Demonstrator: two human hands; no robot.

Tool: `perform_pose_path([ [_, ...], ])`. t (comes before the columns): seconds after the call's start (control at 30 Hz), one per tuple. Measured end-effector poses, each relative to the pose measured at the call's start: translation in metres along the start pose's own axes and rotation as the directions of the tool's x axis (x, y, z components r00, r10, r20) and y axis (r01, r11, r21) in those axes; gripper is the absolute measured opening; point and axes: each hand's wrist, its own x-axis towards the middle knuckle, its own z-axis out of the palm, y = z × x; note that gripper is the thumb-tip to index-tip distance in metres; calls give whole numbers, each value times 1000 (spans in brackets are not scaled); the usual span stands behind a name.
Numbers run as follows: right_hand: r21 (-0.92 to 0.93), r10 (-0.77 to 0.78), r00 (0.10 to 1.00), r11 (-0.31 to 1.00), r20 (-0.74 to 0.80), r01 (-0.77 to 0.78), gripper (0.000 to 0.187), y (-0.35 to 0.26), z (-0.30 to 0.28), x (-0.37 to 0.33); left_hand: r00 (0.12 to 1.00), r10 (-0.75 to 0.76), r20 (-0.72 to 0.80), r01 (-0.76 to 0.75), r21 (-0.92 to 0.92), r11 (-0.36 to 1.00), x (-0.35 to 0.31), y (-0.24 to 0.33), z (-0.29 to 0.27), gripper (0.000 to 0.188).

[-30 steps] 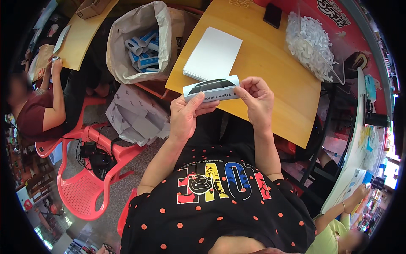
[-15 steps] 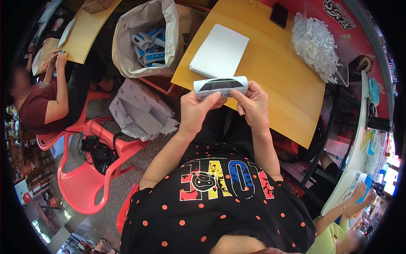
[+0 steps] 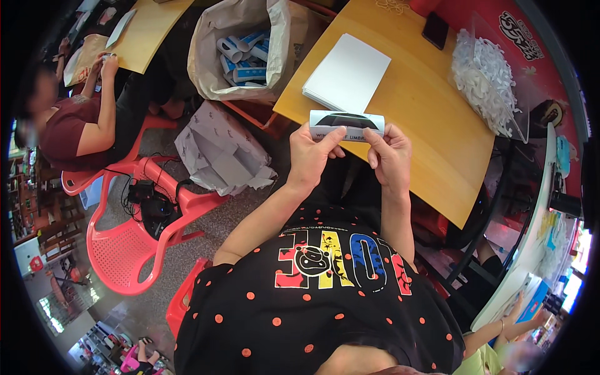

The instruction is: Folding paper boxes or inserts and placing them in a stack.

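A rolled sheet of paper (image 3: 345, 119) with a dark umbrella picture and printed letters lies crosswise over the near edge of the yellow table (image 3: 431, 147). My left hand (image 3: 310, 153) grips its left end, thumb pressed on the front. At the right end, my right hand (image 3: 392, 155) pinches it the same way. Most of my fingers are hidden behind the roll. Just beyond it on the table is a stack of white sheets (image 3: 351, 70).
An open paper bag (image 3: 203, 59) holds several blue-and-white paper rolls (image 3: 251, 59). A clear container of white strips (image 3: 481, 78) and a black phone (image 3: 435, 30) sit on the table's far right. Left are crumpled wrapping (image 3: 219, 150), a red chair (image 3: 122, 256) with black cables, and a seated person (image 3: 84, 134).
The roll has turned slightly in my hands, so more of its printed lettering shows. Both hands keep their hold on it. The whole view has shifted a little.
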Motion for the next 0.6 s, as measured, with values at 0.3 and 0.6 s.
perform_pose_path([
  [0.3,48,67,998,997,3,-67,19,-2,-21,8,948,-252,193,282,-150,948,5,9,-28,25],
  [0.6,-492,113,961,870,252,27,18,0,-29,3,951,-256,173,214,230,949,-10,20,-86,13],
])
